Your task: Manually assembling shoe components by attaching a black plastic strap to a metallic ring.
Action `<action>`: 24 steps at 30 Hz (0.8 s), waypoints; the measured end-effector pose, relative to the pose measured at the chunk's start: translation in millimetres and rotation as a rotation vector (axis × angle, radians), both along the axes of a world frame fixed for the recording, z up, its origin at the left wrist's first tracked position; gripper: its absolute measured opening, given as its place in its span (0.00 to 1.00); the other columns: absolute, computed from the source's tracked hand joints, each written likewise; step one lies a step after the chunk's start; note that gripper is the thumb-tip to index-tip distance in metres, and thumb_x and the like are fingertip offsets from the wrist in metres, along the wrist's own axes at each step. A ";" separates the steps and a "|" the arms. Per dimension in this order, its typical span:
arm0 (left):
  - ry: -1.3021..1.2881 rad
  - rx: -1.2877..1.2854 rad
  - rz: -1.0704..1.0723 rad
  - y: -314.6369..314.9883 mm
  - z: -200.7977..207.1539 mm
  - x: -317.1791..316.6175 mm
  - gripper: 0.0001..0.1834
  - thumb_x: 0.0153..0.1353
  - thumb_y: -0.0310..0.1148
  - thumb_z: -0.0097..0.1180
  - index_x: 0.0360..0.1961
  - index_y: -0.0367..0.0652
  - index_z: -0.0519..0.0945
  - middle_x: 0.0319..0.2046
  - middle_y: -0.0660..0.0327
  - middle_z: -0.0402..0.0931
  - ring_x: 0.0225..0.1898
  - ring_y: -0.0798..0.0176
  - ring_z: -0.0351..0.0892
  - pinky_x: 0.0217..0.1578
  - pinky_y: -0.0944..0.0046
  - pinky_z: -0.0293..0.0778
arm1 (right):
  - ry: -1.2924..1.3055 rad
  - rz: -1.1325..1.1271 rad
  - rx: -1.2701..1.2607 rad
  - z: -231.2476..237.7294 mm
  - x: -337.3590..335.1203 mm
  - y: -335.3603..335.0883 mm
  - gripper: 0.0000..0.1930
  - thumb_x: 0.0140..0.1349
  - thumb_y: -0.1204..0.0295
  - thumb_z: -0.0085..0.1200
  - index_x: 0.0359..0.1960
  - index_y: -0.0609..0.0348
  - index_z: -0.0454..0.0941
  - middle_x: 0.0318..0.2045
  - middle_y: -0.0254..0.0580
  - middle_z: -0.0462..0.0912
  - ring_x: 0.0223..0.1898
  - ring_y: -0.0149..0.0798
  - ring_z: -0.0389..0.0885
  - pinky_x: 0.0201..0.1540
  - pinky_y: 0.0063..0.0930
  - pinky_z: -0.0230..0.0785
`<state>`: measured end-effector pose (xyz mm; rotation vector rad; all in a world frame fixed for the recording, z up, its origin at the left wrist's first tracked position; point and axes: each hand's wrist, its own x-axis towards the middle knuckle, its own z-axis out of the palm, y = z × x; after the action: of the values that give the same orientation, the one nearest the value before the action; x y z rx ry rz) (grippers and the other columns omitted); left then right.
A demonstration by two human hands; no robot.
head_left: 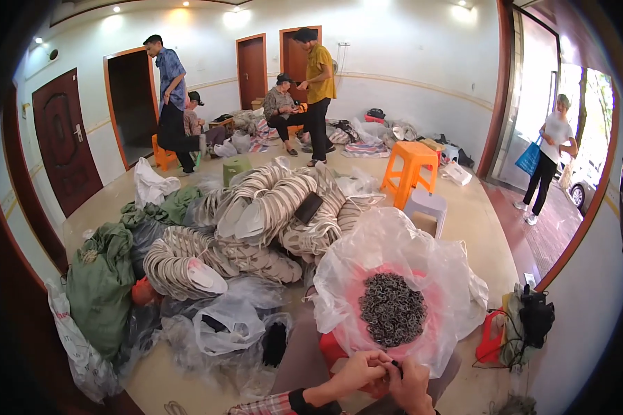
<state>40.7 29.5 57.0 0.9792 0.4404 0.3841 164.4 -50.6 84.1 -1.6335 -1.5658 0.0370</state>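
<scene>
My left hand [362, 370] and my right hand [410, 387] meet at the near edge of a pink basin lined with a clear plastic bag [339, 304]. Their fingertips are pinched together around a small black piece [396, 364], too small to name its kind. Just beyond my fingers, a heap of small dark metal rings or buckles [393, 309] fills the bottom of the lined basin. Something red [331, 348] shows under the basin's left side. My left forearm has a checked sleeve with a black cuff.
Bundled pale shoe-sole-shaped pieces [277, 207] are piled ahead, with a dark phone-like object [309, 207] on top. Green sacks [104, 290] and plastic bags [228, 325] lie left. An orange stool [410, 173] and grey stool [426, 207] stand beyond the basin. Several people are farther off.
</scene>
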 end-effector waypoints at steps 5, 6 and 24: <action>0.075 0.265 0.053 1.7 7.0 1.9 0.08 0.58 0.26 0.49 0.39 0.37 0.71 0.29 0.65 0.75 0.28 0.75 0.74 0.25 0.76 0.70 | -0.058 0.011 0.031 3.1 1.4 1.9 0.04 0.55 0.73 0.51 0.30 0.59 0.74 0.20 0.51 0.76 0.22 0.49 0.76 0.23 0.38 0.67; 0.011 0.161 -0.017 6.3 -1.5 1.6 0.10 0.58 0.30 0.51 0.41 0.38 0.71 0.31 0.65 0.75 0.29 0.74 0.75 0.30 0.75 0.71 | -0.097 0.039 0.012 -0.8 5.5 2.0 0.04 0.56 0.73 0.51 0.31 0.59 0.74 0.21 0.51 0.76 0.22 0.50 0.76 0.23 0.38 0.67; -0.063 -0.179 -0.296 26.7 22.8 1.8 0.08 0.59 0.30 0.51 0.39 0.38 0.71 0.33 0.60 0.76 0.30 0.69 0.78 0.30 0.73 0.76 | 0.089 0.108 -0.175 9.6 16.5 4.9 0.05 0.59 0.75 0.47 0.34 0.62 0.73 0.25 0.51 0.76 0.26 0.49 0.76 0.28 0.33 0.67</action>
<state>42.6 56.1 79.9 0.8400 0.2621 0.1055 181.0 -45.7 93.7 -1.6554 -1.6171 0.3083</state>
